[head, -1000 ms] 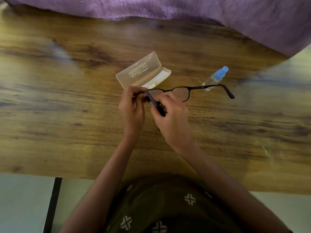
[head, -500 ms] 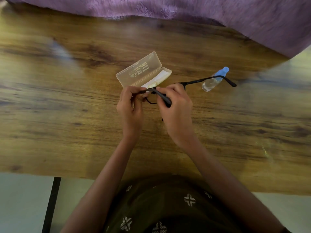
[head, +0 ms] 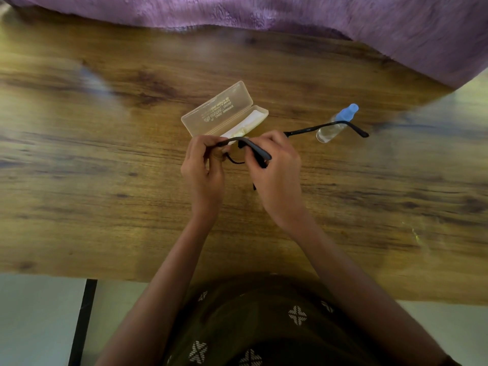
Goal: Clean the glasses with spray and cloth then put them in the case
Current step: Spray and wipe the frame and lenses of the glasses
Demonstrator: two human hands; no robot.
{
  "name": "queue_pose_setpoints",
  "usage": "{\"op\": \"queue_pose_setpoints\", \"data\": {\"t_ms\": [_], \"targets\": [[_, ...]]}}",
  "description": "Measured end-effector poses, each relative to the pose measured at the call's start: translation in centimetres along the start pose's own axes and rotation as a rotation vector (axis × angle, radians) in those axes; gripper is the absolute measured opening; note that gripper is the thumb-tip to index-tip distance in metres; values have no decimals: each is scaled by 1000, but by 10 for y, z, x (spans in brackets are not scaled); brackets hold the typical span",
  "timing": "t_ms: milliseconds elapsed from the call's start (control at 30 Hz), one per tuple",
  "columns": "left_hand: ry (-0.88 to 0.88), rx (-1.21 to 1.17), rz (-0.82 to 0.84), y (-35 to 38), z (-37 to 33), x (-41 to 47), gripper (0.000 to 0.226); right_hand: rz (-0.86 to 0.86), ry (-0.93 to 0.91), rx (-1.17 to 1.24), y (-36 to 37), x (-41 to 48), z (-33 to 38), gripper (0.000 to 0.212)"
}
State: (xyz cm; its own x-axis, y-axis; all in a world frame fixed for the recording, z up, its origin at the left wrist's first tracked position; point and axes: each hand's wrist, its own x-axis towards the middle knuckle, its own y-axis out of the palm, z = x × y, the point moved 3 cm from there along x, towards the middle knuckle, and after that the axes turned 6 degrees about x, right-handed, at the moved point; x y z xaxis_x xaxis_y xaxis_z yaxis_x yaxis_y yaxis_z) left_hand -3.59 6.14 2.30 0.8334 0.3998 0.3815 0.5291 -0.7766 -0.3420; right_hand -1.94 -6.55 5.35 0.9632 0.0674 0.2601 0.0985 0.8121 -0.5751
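Note:
Black-framed glasses [head: 314, 127] are held above the wooden table [head: 105, 207], just in front of the case. My left hand [head: 204, 169] pinches the left end of the frame. My right hand [head: 276, 175] grips the frame and the near temple arm, which lies across its fingers. The other temple arm sticks out to the right, over the spray bottle [head: 336, 122], a small clear bottle with a blue cap lying on the table. The translucent case [head: 224, 112] lies open, with a pale cloth [head: 247, 125] inside. The lenses are mostly hidden by my hands.
A purple fabric [head: 343, 17] covers the table's far edge and right corner. The table's near edge runs just above my lap. A black table leg [head: 81, 320] shows at lower left over a pale floor.
The glasses have tipped and turned in my hands: the lenses that showed a second ago are now hidden, and the far temple arm has risen over the spray bottle. Both hands shifted slightly.

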Motion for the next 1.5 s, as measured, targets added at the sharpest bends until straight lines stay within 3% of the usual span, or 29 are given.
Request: {"op": "queue_pose_setpoints", "data": {"t_ms": [433, 667, 833, 967, 1033, 1233, 1500], "targets": [[-57, 56, 12, 2, 5, -1, 13, 54, -32, 64, 7, -18, 9, 17], [-28, 83, -7, 2, 0, -1, 14, -19, 34, 24, -1, -9, -1, 16], [-77, 20, -5, 5, -2, 0, 8, 32, -44, 10, 5, -11, 8, 18], [-71, 10, -15, 5, 0, 2, 5, -42, -26, -16, 2, -5, 5, 18], [-82, 10, -20, 4, -1, 3, 15, -73, -25, -31, 1, -4, 3, 16], [-92, -20, 3, 5, -6, 3, 12, -37, -115, -26, 7, -6, 6, 17], [-77, 26, 23, 6, -3, 3, 13, -79, -99, -42, 3, -1, 2, 14]]}}
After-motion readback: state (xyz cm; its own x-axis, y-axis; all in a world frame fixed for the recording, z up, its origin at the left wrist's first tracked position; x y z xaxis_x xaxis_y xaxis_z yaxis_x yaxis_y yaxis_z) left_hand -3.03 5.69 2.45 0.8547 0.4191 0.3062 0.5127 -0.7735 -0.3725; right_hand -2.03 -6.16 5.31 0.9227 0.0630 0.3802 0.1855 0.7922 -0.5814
